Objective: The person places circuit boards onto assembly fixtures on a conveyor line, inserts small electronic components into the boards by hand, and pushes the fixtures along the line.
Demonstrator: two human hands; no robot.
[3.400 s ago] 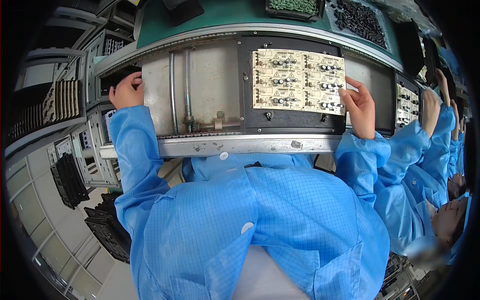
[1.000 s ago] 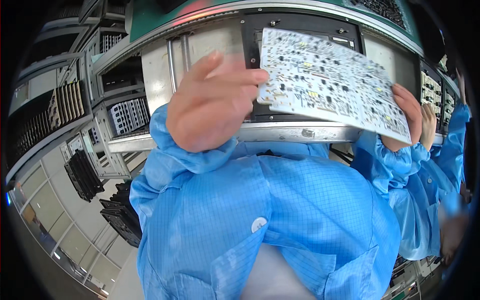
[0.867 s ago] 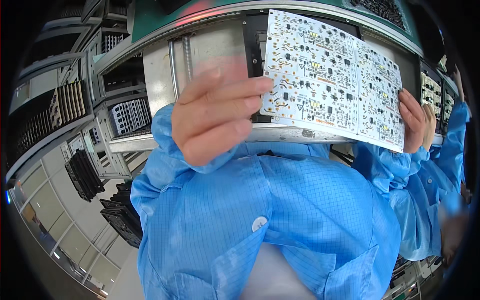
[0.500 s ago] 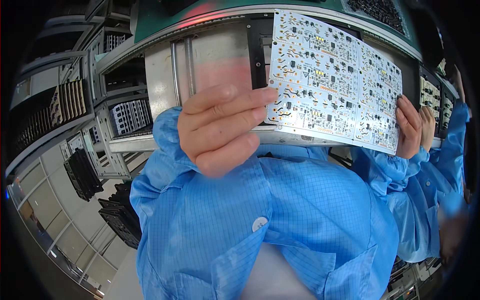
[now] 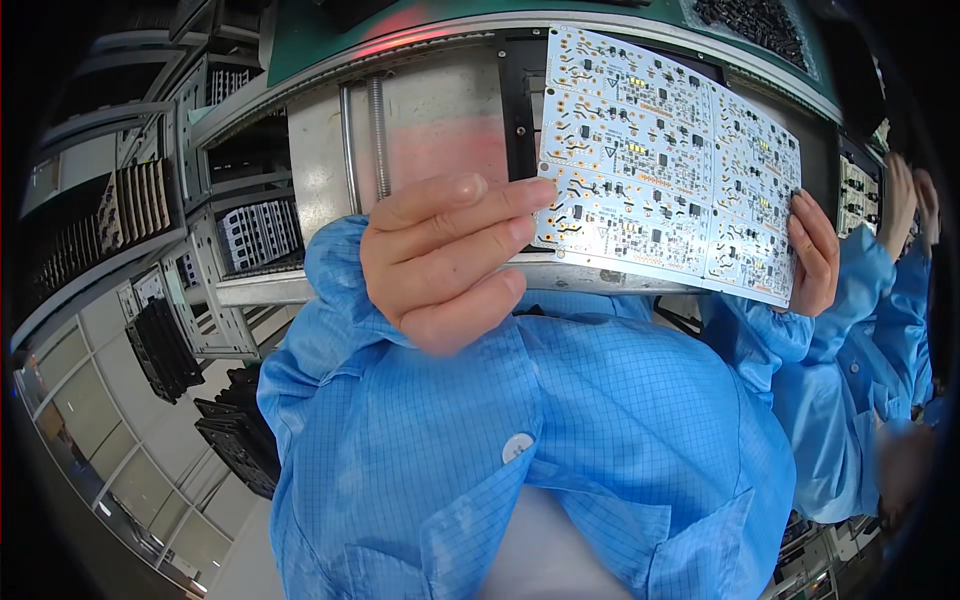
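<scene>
Held up in front of me is a white circuit board panel, filled with small black, yellow and orange parts and tilted so its populated face shows. The fingertips of my left hand close on its left edge; the thumb is hidden. On the opposite edge, near the lower right corner, my right hand grips the panel, with part of that hand behind it. A black frame on the conveyor lies behind the panel, mostly covered by it.
A metal rail runs along the bench's near side. Racks of boards stand at left. A green surface and a bag of black parts lie beyond. A co-worker's hands work at right beside another board.
The panel and both my hands have shifted very slightly, the grip unchanged. The co-worker's hand at right has moved up and away from beside my right hand.
</scene>
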